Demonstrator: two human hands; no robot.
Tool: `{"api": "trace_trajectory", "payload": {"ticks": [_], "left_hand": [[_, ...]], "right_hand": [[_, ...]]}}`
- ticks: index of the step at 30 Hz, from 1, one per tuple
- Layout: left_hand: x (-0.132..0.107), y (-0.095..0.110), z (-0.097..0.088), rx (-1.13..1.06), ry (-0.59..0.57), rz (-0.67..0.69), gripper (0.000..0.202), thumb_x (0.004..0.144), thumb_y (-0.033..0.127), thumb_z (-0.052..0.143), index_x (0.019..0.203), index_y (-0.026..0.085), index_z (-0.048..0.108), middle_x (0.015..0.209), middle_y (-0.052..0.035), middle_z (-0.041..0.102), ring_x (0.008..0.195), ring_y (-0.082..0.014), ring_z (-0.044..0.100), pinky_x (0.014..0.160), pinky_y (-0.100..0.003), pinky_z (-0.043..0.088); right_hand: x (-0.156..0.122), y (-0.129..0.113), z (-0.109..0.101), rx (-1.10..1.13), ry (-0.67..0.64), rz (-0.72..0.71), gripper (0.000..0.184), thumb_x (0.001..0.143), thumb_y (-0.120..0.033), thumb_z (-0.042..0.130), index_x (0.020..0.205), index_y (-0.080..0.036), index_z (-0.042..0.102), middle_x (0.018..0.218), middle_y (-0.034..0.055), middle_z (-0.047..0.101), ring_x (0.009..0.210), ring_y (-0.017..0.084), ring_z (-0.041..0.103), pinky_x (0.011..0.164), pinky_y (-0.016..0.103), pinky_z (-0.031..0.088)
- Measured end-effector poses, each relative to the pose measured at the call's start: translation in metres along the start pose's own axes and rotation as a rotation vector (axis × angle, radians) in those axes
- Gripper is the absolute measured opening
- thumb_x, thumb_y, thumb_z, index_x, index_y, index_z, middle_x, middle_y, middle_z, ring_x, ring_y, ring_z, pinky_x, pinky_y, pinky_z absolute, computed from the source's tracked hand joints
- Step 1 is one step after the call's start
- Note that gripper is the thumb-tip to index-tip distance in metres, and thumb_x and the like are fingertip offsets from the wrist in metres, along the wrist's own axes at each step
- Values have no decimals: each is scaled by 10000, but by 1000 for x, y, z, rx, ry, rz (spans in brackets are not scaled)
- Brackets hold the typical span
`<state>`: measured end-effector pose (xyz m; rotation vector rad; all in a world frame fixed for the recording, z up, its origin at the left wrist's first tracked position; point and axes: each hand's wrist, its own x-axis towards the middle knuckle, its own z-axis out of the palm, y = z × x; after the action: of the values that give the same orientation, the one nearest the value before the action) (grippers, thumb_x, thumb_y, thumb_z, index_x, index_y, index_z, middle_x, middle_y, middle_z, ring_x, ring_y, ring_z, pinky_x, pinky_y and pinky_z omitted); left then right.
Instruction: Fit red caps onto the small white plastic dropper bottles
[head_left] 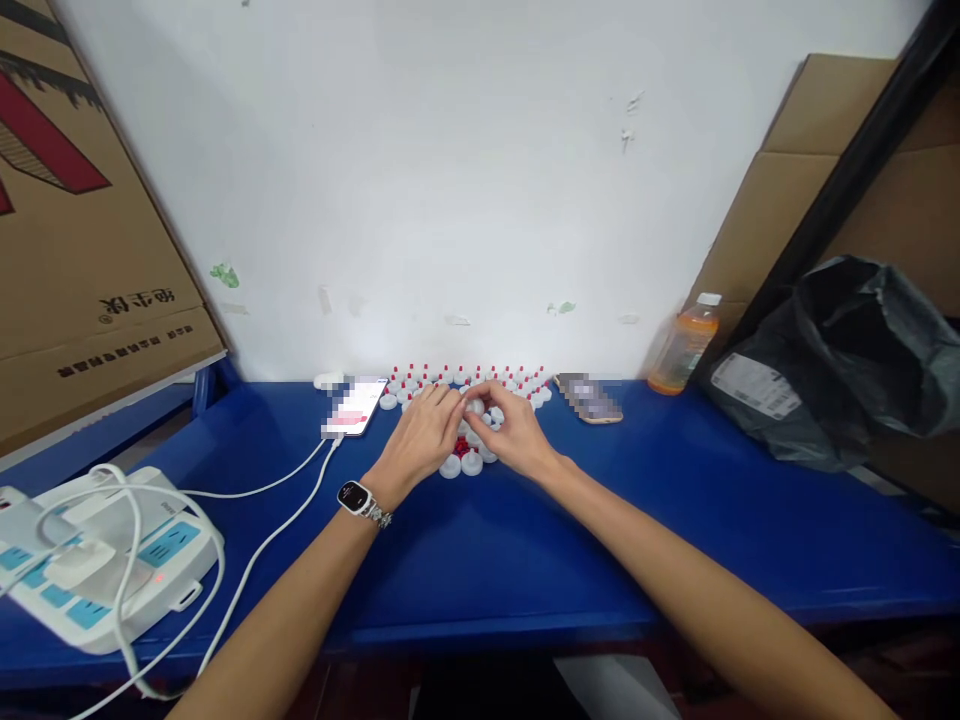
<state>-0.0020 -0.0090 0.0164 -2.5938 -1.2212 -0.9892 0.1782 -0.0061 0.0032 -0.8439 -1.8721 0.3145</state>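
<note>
My left hand (429, 432) and my right hand (519, 432) meet over a cluster of small parts on the blue table. Between the thumb and forefinger of my right hand is a whitish round cap (474, 407). My left hand's fingers press together against its left side, their tips mostly hidden. Behind my hands, white nozzle caps with red tips (510, 378) stand upright in rows by the wall. Below my hands lie loose white caps (472, 463) without red tips and a small heap of red tips (461, 448).
A charging phone (361, 408) lies at left, another phone (591, 398) at right. A power strip (97, 560) with looping white cables (262, 548) occupies the left side. An orange-drink bottle (682, 345), a black plastic bag (810, 370) and cardboard (795, 180) stand right; a large carton (90, 220) stands left.
</note>
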Motion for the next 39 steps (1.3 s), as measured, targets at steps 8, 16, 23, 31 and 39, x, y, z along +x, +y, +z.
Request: {"api": "trace_trajectory", "payload": {"ticks": [8, 16, 23, 31, 39], "left_hand": [[-8, -17, -1, -90, -117, -5, 353, 1024, 398, 357, 857, 208, 603, 958, -62, 589, 931, -222, 503, 876, -401, 426], [-13, -19, 2, -74, -180, -15, 370, 1023, 353, 356, 977, 231, 702, 976, -71, 598, 956, -238, 502, 890, -424, 429], [-15, -28, 2, -134, -142, -85, 334, 1016, 317, 361, 949, 221, 674, 965, -68, 602, 976, -241, 510, 923, -428, 433], [-15, -25, 3, -115, -149, -99, 354, 1019, 302, 343, 917, 212, 669, 924, -69, 595, 954, -245, 503, 887, -424, 442], [-16, -26, 4, -103, -132, -105, 374, 1022, 309, 330, 910, 207, 672, 931, -76, 590, 956, -242, 515, 902, -420, 446]], "right_hand": [[13, 40, -34, -173, 195, 186, 190, 893, -301, 542, 1010, -213, 663, 1049, 50, 713, 930, 208, 631, 895, 344, 479], [53, 47, 13, -386, -147, 172, 175, 873, -287, 586, 945, -196, 717, 926, 46, 707, 869, 181, 637, 839, 297, 442], [82, 55, 31, -665, -480, 201, 154, 836, -231, 596, 875, -203, 742, 904, 56, 759, 927, 227, 660, 923, 363, 353], [85, 61, 28, -682, -422, 254, 275, 885, -382, 552, 1003, -228, 747, 954, 78, 740, 1004, 264, 614, 956, 423, 327], [93, 77, 34, -826, -371, 380, 204, 785, -324, 646, 873, -174, 754, 1082, 176, 675, 1128, 353, 525, 962, 467, 341]]}}
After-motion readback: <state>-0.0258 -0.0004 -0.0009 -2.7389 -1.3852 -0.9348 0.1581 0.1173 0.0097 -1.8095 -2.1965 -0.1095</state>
